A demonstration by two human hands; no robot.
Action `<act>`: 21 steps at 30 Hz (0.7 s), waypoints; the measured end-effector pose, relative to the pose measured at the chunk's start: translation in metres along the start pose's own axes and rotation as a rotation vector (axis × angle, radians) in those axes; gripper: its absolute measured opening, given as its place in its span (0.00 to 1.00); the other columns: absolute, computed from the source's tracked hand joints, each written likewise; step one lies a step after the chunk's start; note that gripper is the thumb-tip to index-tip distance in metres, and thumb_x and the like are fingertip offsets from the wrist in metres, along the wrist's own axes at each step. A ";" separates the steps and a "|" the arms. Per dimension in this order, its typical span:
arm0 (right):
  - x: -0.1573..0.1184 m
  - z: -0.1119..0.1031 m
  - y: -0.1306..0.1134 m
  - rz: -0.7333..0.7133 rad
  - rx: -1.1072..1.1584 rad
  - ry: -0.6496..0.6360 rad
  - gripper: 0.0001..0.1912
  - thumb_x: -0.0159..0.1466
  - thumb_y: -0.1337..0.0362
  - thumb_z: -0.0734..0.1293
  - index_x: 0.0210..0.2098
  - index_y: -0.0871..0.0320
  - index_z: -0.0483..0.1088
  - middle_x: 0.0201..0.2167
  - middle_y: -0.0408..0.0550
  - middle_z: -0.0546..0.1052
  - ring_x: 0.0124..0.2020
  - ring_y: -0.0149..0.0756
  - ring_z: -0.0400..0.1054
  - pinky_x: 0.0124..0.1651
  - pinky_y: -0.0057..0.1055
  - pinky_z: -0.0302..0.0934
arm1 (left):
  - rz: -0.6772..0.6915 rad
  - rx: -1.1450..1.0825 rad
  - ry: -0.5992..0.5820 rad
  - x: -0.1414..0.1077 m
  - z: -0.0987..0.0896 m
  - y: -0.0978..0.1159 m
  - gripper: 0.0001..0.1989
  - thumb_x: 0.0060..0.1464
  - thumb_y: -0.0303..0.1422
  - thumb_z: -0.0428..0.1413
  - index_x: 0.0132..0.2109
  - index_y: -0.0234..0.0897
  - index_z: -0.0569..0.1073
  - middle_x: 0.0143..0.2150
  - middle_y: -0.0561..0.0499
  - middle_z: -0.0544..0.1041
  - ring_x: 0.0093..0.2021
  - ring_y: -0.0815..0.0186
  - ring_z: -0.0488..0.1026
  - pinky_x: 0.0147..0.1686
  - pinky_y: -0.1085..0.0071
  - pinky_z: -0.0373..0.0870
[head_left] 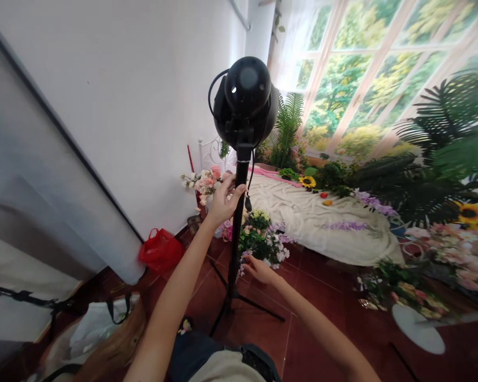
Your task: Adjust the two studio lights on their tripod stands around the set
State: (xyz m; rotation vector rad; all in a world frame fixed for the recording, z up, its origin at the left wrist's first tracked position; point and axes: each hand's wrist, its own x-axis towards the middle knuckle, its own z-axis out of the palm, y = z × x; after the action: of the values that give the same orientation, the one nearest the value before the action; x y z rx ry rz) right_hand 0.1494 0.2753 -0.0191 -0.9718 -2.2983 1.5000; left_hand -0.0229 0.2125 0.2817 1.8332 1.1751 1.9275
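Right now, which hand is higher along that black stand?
The left hand, gripping the pole below the black lamp head. The right hand is lower, above the tripod legs; whether it touches the pole is unclear.

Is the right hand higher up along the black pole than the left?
No, the left hand is at the upper part of the black pole, while the right hand is by its lower part.

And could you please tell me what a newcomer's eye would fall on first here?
Probably the round black device at top centre, atop the black pole that the left hand is on. Next, perhaps, the bright window scene at upper right, then the red bag on the floor at left.
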 end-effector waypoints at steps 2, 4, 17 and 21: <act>-0.007 -0.004 0.009 -0.254 -0.233 0.001 0.22 0.66 0.58 0.63 0.59 0.52 0.63 0.50 0.50 0.76 0.50 0.40 0.71 0.56 0.37 0.62 | -0.011 0.004 0.001 0.000 0.000 0.001 0.18 0.60 0.44 0.52 0.50 0.37 0.69 0.42 0.46 0.74 0.42 0.64 0.74 0.43 0.68 0.71; -0.007 -0.006 0.018 -0.392 -0.407 0.015 0.23 0.68 0.58 0.60 0.62 0.51 0.60 0.58 0.51 0.71 0.56 0.41 0.67 0.59 0.41 0.60 | -0.024 0.001 0.013 -0.001 0.001 0.001 0.18 0.60 0.44 0.52 0.50 0.37 0.69 0.42 0.46 0.74 0.41 0.64 0.74 0.42 0.69 0.71; 0.023 0.048 0.054 -0.522 -0.190 0.404 0.19 0.70 0.57 0.51 0.33 0.56 0.69 0.34 0.51 0.73 0.38 0.41 0.67 0.46 0.41 0.65 | -0.057 0.016 0.026 -0.005 0.003 0.004 0.17 0.61 0.44 0.50 0.49 0.35 0.69 0.38 0.48 0.74 0.38 0.68 0.72 0.37 0.73 0.69; 0.023 0.063 0.035 -0.109 0.287 0.366 0.23 0.66 0.46 0.57 0.25 0.56 0.64 0.23 0.43 0.68 0.28 0.35 0.63 0.35 0.30 0.61 | -0.071 0.014 0.006 0.001 0.000 0.005 0.18 0.61 0.44 0.51 0.49 0.36 0.69 0.40 0.47 0.75 0.40 0.68 0.73 0.40 0.73 0.68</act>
State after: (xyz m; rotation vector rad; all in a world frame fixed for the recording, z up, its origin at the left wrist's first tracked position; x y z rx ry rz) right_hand 0.1135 0.2535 -0.0821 -0.9324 -1.7962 1.4202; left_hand -0.0209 0.2097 0.2854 1.7693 1.2407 1.8920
